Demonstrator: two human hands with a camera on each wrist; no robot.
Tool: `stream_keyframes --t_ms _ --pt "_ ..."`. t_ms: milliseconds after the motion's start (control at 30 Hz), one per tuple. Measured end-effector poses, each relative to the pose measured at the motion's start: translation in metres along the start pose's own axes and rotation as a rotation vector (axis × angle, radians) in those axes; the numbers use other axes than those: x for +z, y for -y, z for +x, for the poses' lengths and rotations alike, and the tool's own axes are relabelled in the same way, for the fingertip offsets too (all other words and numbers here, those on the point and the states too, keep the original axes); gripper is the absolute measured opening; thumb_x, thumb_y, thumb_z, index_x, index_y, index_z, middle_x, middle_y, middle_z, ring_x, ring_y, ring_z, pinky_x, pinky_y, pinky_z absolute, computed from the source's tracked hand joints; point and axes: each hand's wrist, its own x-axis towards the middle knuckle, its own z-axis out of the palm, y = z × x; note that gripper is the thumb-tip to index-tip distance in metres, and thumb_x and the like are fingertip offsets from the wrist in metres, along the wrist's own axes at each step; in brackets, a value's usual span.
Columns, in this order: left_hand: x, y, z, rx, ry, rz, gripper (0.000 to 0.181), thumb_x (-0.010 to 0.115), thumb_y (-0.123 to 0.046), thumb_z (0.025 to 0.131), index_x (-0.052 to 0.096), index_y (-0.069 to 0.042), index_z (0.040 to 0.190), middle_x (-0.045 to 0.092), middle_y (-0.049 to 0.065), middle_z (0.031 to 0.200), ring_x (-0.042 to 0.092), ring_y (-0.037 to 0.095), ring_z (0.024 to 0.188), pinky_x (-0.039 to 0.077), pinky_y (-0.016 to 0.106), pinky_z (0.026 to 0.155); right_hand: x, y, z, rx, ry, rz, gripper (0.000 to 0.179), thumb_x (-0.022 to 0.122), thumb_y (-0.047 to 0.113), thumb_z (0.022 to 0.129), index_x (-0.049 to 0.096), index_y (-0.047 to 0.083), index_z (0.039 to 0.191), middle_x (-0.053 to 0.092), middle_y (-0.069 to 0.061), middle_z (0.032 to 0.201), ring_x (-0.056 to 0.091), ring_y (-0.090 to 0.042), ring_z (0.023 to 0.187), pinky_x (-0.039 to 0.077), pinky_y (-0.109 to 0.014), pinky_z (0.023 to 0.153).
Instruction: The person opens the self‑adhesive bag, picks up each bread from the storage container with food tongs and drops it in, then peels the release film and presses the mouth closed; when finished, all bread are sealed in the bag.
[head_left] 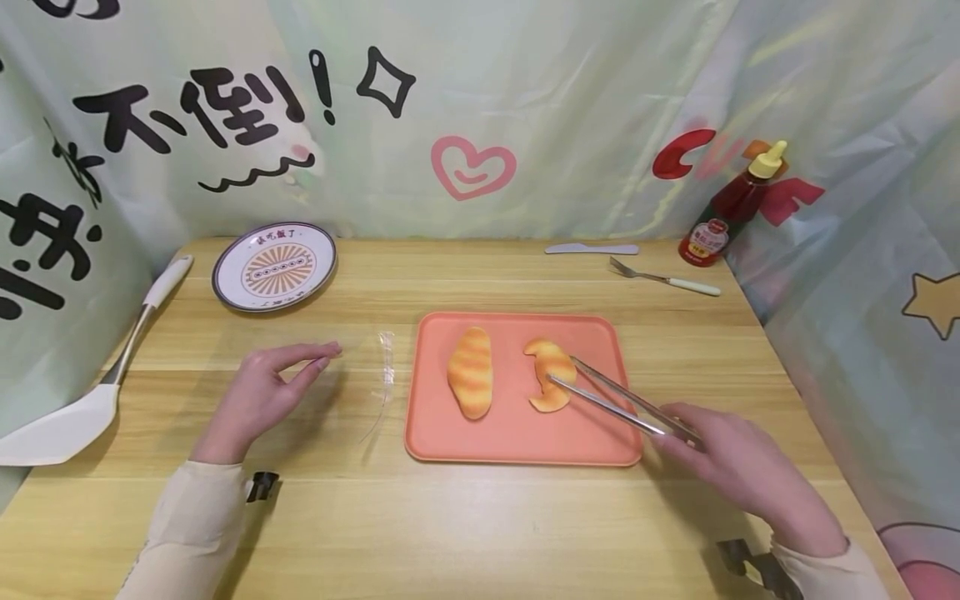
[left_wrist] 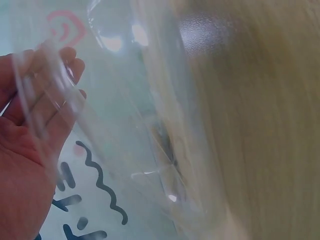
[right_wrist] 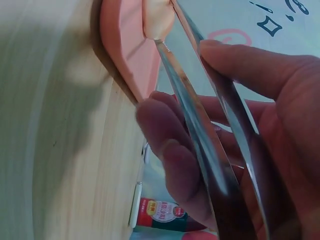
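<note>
Steel tongs (head_left: pixel 607 405): grips them in the right hand (head_left: pixel 738 458), likely for reach, with tips astride the croissant (head_left: pixel 555 360) on the tray (head_left: pixel 517 442) just left of that grip. Pinches clear film (head_left: pixel 387 358) in the left hand (head_left: pixel 262 392), apparently to steady it.

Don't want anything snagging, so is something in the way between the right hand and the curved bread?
Nothing visible is. The tongs in the right hand span the gap, their tips at the curved bread; the other bread lies apart, left of it on the tray.
</note>
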Motion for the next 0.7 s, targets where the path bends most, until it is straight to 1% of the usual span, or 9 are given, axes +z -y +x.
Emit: stream_keyframes --t_ms 267,500,700 --pt "-0.001 -0.002 -0.001 -0.010 -0.001 0.001 0.022 0.069 0.001 0.090 0.076 -0.009 0.107 0.073 0.001 0.109 0.068 0.023 0.101 0.039 0.007 0.091 0.000 -0.006 0.000 -0.062 -0.052 0.002 0.025 0.067 0.030 0.095 0.065 0.015 0.115 0.056 0.014 0.078 0.049 -0.007 0.065 0.042 -0.032 0.055" --pt "0.001 -0.004 -0.001 -0.009 0.004 -0.002 0.020 0.069 0.000 0.091 0.076 -0.008 0.107 0.072 0.003 0.109 0.068 0.024 0.101 0.040 0.008 0.091 -0.004 -0.015 0.003 -0.110 -0.095 0.005 0.028 0.071 0.022 0.092 0.065 0.013 0.118 0.059 0.014 0.083 0.052 -0.005 0.070 0.045 -0.030 0.057" --pt "0.003 -0.003 -0.002 -0.003 -0.003 -0.007 0.021 0.069 0.003 0.089 0.076 -0.007 0.106 0.072 0.003 0.109 0.068 0.024 0.101 0.040 0.008 0.092 -0.008 -0.017 0.010 -0.147 -0.118 -0.003 0.026 0.072 0.019 0.091 0.066 0.014 0.117 0.058 0.015 0.084 0.051 -0.005 0.072 0.046 -0.030 0.061"
